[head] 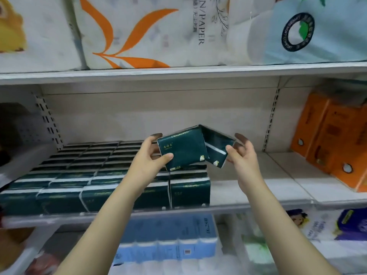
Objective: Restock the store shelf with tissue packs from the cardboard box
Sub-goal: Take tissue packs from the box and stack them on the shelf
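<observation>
In the head view, the left grip (147, 161) clasps a dark green tissue pack (182, 149), with the thumb on its front face. The right grip (244, 157) clasps a second dark green pack (215, 147), and the two packs meet at their upper edges in a peak. Both are held in the air above the shelf (258, 171), over the right end of the rows of matching packs (79, 175); orange boxes (333, 143) stand at the far right.

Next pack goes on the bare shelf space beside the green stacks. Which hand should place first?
Right, probably. The right hand holds its dark green tissue pack nearest the bare white shelf; the left hand holds a second dark green pack above the filled green rows.
</observation>
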Demonstrator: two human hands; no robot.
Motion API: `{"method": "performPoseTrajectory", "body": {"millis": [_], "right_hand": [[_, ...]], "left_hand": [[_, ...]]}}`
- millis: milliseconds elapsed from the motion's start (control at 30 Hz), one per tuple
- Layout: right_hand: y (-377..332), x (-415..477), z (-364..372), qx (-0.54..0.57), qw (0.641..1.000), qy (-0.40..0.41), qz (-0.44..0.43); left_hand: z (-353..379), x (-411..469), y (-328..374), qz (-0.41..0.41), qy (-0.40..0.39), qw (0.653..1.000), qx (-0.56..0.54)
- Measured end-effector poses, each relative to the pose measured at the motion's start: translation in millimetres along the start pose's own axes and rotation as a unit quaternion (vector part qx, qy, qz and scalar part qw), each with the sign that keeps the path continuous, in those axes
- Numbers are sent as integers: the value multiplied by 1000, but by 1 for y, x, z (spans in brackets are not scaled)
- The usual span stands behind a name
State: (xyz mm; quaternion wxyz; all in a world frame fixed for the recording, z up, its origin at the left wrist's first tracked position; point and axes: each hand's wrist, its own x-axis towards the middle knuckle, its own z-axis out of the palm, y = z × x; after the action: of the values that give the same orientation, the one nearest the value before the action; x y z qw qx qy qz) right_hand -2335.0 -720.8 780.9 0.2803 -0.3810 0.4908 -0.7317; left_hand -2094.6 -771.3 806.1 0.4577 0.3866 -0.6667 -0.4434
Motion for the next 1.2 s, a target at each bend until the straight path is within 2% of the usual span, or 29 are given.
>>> {"method": "performPoseTrajectory", "body": {"millis": [233, 333, 567, 733, 833, 967, 1000, 1067, 1133, 1200], "right_hand": [[46, 87, -15, -88, 995, 38, 4], [73, 117, -19, -153, 988, 13, 34], [119, 158, -24, -256, 966, -15, -14], [134, 176, -20, -243, 970, 9, 13], [138, 175, -19, -242, 970, -4, 14], [122, 172, -25, -172, 979, 10, 110], [114, 170, -25, -161, 980, 27, 116], [93, 161, -27, -149, 985, 56, 69], [72, 149, -27, -127, 991, 3, 30], [51, 137, -25, -134, 982, -129, 24]], "left_hand": [[24, 54, -16, -25, 35, 998, 44], [33, 73, -23, -51, 64, 996, 44], [41, 100, -38, -77, 73, 990, 95], [44, 107, -43, -84, 65, 990, 93], [47, 108, -43, -87, 63, 990, 96], [54, 108, -38, -91, 65, 990, 87], [55, 109, -37, -89, 62, 990, 92], [61, 108, -33, -81, 52, 991, 98], [67, 110, -30, -74, 38, 992, 99], [75, 110, -26, -65, 19, 992, 105]]}}
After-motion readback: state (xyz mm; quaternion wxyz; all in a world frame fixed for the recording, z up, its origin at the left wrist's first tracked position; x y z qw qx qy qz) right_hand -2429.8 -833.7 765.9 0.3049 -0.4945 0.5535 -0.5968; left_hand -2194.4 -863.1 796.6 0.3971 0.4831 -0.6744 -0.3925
